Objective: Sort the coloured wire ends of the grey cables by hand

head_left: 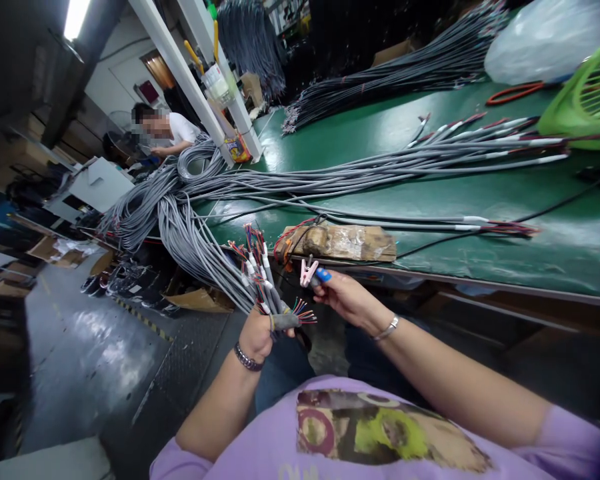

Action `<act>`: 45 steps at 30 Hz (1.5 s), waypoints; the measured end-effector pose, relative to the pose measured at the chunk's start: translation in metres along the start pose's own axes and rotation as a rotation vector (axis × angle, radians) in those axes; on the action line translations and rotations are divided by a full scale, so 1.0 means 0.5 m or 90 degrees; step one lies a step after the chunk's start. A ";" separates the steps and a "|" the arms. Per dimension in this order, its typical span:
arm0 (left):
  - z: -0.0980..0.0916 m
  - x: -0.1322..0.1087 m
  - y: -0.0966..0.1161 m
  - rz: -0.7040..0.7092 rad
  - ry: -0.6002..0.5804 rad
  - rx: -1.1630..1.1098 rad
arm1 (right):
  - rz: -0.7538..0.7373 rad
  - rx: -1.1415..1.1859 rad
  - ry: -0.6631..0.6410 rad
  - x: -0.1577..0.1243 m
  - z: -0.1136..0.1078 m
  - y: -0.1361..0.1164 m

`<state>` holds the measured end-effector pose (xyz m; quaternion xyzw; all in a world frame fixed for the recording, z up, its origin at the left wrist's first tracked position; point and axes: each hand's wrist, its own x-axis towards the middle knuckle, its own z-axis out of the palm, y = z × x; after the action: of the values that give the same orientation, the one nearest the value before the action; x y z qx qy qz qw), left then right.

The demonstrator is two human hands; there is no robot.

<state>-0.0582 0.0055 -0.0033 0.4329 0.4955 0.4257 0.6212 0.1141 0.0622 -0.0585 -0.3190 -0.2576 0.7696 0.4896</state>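
My left hand (258, 335) is closed around a bunch of grey cables (260, 293) in front of the bench edge. Stripped ends with thin coloured wires and white sleeves stick up from the bunch. One thicker grey cable end (284, 323) lies crosswise over it, its coloured wires fanned out to the right. My right hand (347, 297), blue tape on a fingertip, pinches a pale pink clip (308, 273) just right of the bunch. A wooden block (360, 243), with dark and red leads at its left end, sits on the bench edge behind the clip.
Long grey cables (370, 170) run along the green bench (555, 230), their coil hanging off its left end. Black cables (390, 77), a plastic bag (550, 43) and a green basket (587, 100) lie toward the back. A white post stands mid-bench; another person (173, 130) sits beyond.
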 end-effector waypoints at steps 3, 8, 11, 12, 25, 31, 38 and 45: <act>0.005 0.008 0.006 0.000 -0.005 -0.011 | 0.041 0.083 -0.066 0.002 0.005 -0.010; 0.032 0.030 0.025 0.005 -0.016 -0.036 | -0.003 0.108 -0.114 0.010 0.037 -0.016; 0.040 0.041 0.028 0.008 -0.020 -0.035 | 0.001 0.124 -0.115 0.012 0.049 -0.016; 0.040 0.045 0.026 0.008 -0.019 -0.034 | 0.008 0.134 -0.112 0.012 0.052 -0.015; 0.036 0.054 0.009 0.001 0.004 -0.016 | -0.015 0.132 -0.057 0.010 0.071 -0.015; 0.038 0.052 0.009 0.004 0.000 -0.024 | 0.012 0.161 -0.100 0.006 0.065 -0.009; 0.037 0.023 0.004 0.035 0.033 -0.031 | 0.045 0.167 -0.137 -0.005 0.044 -0.019; 0.050 0.005 0.002 0.098 0.088 -0.020 | 0.060 0.130 -0.152 -0.016 0.041 -0.021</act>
<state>-0.0335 0.0052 0.0006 0.4295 0.4953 0.5088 0.5580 0.1076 0.0571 -0.0355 -0.1855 -0.2193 0.8461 0.4489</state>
